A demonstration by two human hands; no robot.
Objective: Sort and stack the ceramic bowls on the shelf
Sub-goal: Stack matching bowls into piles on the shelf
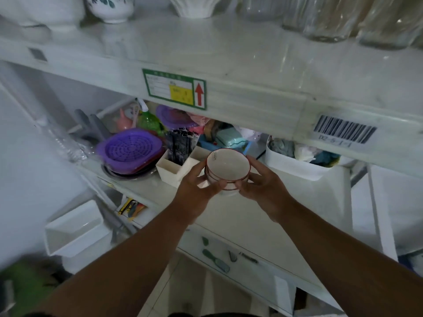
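Note:
A small stack of white ceramic bowls with red rims (227, 167) is held in the air in front of the middle shelf (270, 186). My left hand (198, 187) grips the stack from the left, thumb along its near side. From the right, my right hand (263, 185) grips it, fingers curled round the wall. On the upper shelf (240, 65) stand a white bowl with a green leaf pattern (111, 6) and a ribbed white bowl (194, 5).
Glass jars (338, 21) line the upper shelf at the right. The middle shelf holds a purple strainer (130, 149), a cream divided box (176, 165) and a white bin of cloths (299, 163). A white rectangular tray (75, 232) sits lower left. Small tools lie on the lower shelf (229, 259).

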